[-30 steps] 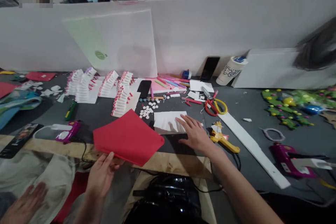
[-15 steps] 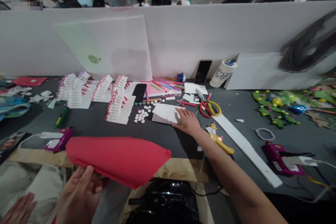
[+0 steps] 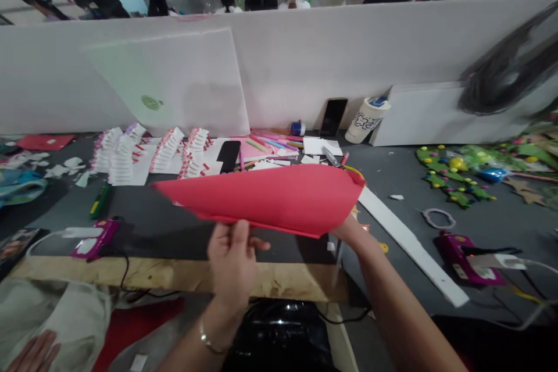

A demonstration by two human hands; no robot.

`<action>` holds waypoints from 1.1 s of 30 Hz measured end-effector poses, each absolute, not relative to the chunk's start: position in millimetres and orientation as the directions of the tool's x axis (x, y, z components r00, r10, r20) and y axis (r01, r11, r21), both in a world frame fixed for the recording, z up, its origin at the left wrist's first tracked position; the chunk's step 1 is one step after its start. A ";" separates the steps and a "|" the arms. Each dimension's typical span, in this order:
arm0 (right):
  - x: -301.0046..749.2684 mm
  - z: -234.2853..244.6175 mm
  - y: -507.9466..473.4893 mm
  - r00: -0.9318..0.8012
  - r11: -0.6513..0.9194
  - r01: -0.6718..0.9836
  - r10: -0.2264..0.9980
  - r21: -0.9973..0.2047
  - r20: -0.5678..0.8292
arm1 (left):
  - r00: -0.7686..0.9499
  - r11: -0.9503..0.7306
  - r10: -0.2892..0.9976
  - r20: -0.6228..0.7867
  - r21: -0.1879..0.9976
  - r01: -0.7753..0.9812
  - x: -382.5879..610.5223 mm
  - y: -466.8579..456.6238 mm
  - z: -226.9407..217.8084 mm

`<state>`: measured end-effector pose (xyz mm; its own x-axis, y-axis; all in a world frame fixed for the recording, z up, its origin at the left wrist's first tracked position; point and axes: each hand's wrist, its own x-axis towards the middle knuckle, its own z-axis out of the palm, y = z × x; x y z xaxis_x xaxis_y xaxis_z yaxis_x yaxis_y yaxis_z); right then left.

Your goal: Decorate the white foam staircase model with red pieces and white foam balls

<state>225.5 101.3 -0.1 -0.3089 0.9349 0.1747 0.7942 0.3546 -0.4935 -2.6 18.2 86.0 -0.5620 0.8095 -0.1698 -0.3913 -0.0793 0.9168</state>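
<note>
A folded, cone-like piece of red felt (image 3: 270, 197) hangs over the middle of the table, its narrow tip towards the left. My left hand (image 3: 235, 250) pinches its lower edge between thumb and fingers. The wide right end of the felt covers my right hand (image 3: 349, 229); only the wrist shows, so its fingers cannot be seen. Behind the felt lie mostly covered white paper pieces (image 3: 270, 164), and the yellow handle of the scissors (image 3: 354, 171) peeks out at the right.
Strips of small white-and-red pieces (image 3: 124, 163) lie at the left. A green marker (image 3: 100, 200), a purple power socket (image 3: 98, 238) and a black phone (image 3: 229, 156) are nearby. A white strip (image 3: 410, 247) lies right. A paper cup (image 3: 366, 120) stands behind. Another person's hand (image 3: 37, 351) is at lower left.
The red felt has moved up and right with my left hand, and its narrow end now points left. My right hand, earlier resting on the white paper, is now behind the felt.
</note>
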 end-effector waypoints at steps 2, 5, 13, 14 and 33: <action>247.8 1.4 63.3 -0.365 0.302 0.728 0.931 -0.615 0.026 | -0.423 0.057 0.851 -0.311 0.856 -0.515 19.6 29.1 51.3; 255.6 1.0 14.3 -0.255 0.167 0.659 0.967 -0.734 -0.010 | -0.346 0.173 0.832 -0.432 0.797 -0.579 38.1 29.4 2.2; 190.6 -14.3 5.8 -0.258 0.385 0.800 0.914 -0.461 0.314 | -0.246 0.271 0.825 -0.509 0.737 -0.619 39.8 16.9 -27.6; 186.1 -16.9 10.8 -0.279 0.373 0.819 0.923 -0.437 0.264 | -0.242 0.282 0.819 -0.520 0.733 -0.619 40.1 17.8 -27.1; 182.6 -42.6 32.3 -0.393 0.375 0.856 0.919 -0.355 0.024 | 0.394 -0.502 0.863 0.316 0.463 0.730 -45.8 28.0 -47.3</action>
<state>182.6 32.3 -42.6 -0.3931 0.9192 0.0239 0.8563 0.3755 -0.3547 -45.8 28.0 -47.3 0.3936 0.8634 0.3157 0.7302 -0.5022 0.4633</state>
